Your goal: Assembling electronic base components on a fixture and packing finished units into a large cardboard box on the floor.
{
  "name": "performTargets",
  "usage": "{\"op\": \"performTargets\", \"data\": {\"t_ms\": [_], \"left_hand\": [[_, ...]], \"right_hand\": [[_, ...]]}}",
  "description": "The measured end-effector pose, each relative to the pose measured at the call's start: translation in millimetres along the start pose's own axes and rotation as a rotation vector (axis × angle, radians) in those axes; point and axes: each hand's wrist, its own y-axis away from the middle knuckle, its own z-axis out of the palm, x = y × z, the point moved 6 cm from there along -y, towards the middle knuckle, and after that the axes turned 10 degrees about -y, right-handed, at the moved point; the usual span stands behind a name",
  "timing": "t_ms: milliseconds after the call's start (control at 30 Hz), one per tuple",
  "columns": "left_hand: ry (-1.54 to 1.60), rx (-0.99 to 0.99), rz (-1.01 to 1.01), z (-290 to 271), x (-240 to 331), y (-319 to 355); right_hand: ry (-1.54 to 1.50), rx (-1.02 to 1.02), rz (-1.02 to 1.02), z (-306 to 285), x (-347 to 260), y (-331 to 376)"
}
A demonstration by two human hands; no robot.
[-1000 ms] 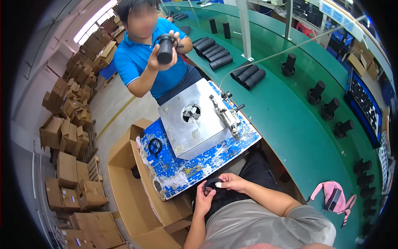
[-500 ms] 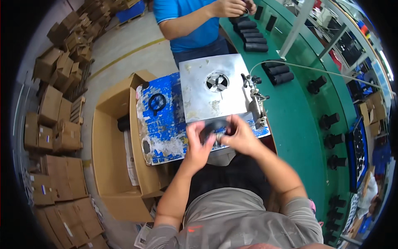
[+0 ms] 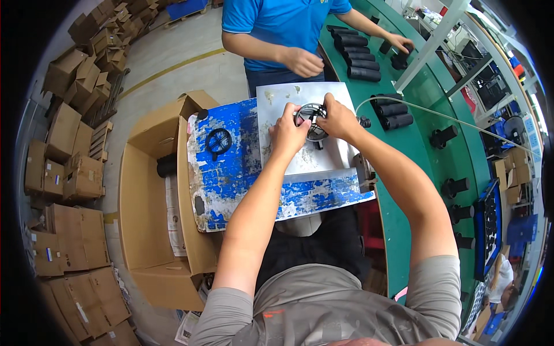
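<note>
Both hands (image 3: 287, 134) grip a black grille (image 3: 313, 120); the carton (image 3: 197, 228) holds perhaps a dark tube (image 3: 167, 166).

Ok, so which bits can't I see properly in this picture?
All in the head view:
The middle of the metal plate: mostly covered by the black ring, left hand and right hand.
The metal fitting at its right edge: partly behind the right forearm.
The co-worker's head: cut off by the top edge.
The pink thing: mostly hidden by the right sleeve.
</note>
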Motion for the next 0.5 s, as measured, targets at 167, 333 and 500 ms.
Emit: {"op": "performTargets", "data": {"t_ms": [167, 333, 500], "left_hand": [[-0.256, -0.047, -0.087, 6.9, 6.8, -16.4], [-0.496, 0.092, 0.044, -3.4, 5.8, -8.3], [-0.566, -0.147, 0.220, 0.0, 2.0, -4.0]], "right_hand": [[0.026, -0.035, 0.104, 17.6, 26.6, -27.3], [0.037, -0.147, 0.231, 24.8, 26.2, -24.7], [-0.158, -0.237, 0.373, 17.3, 22.5, -19.9]]}}
